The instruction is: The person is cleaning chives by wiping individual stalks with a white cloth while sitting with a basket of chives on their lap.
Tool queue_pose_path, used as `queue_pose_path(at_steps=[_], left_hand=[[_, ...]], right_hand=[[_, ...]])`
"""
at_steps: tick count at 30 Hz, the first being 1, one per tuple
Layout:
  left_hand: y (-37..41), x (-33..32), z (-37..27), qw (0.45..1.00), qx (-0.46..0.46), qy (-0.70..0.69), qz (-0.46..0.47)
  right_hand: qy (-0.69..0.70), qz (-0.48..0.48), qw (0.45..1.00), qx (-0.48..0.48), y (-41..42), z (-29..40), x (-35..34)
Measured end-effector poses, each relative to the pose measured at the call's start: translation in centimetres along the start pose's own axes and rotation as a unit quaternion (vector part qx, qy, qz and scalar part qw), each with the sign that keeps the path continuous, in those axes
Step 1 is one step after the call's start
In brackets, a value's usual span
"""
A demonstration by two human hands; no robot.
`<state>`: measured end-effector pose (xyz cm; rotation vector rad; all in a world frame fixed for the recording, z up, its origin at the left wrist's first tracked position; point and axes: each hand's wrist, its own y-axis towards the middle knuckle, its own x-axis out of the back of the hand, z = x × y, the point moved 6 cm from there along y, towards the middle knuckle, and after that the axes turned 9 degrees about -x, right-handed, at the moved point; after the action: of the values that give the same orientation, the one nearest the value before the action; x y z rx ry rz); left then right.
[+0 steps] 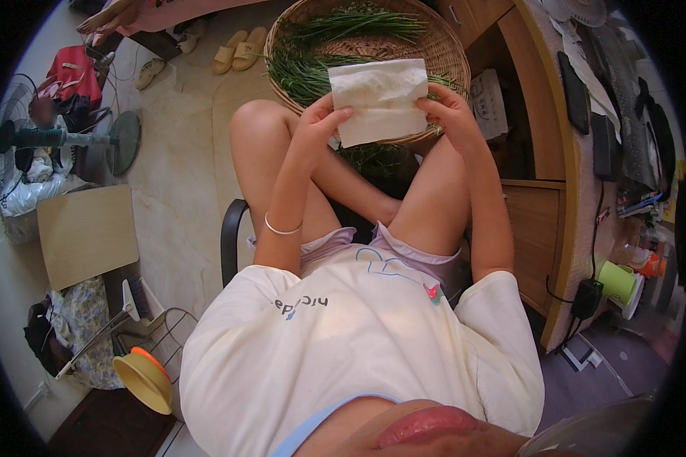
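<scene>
My left hand (323, 121) pinches the left edge of a white paper sheet or tissue (380, 103), thumb on top. At the sheet's right edge, my right hand (447, 114) grips it between thumb and fingers. Creases and slight stains show on the sheet, which is spread flat between both hands above my crossed legs. Behind and below it is a round wicker basket (462, 48) holding bunches of long green stalks (371, 25), some at the back and others (300, 74) at the left. The sheet hides part of the basket.
A wooden desk (534, 211) with open shelves stands at the right, bearing a green cup (616, 283) and cables. On the left are a fan (63, 137), a small wooden board or stool top (88, 237) and a yellow basin (143, 383). Slippers (248, 50) lie beside the basket. Another person's foot shows top left.
</scene>
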<state>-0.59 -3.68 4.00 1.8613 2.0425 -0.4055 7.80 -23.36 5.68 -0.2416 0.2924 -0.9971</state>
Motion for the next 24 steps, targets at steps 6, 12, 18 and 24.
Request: queue_pose_path(at_steps=[6,12,18,24], left_hand=[[-0.1,0.6,0.5,0.999,0.018,-0.049,-0.014],[-1.0,-0.7,-2.6,0.997,0.028,0.014,0.066],[0.3,0.5,-0.1,0.986,-0.034,0.15,0.059],[0.6,-0.4,2.9,0.973,0.065,-0.22,-0.04]], right_hand=[[0.034,0.044,0.998,0.003,0.0,-0.2,-0.1],[0.012,0.035,0.999,0.033,0.0,0.1,-0.2],[-0.11,0.014,0.987,0.113,0.3,0.1,-1.0],[-0.019,-0.029,0.991,0.129,0.7,-0.9,-2.2]])
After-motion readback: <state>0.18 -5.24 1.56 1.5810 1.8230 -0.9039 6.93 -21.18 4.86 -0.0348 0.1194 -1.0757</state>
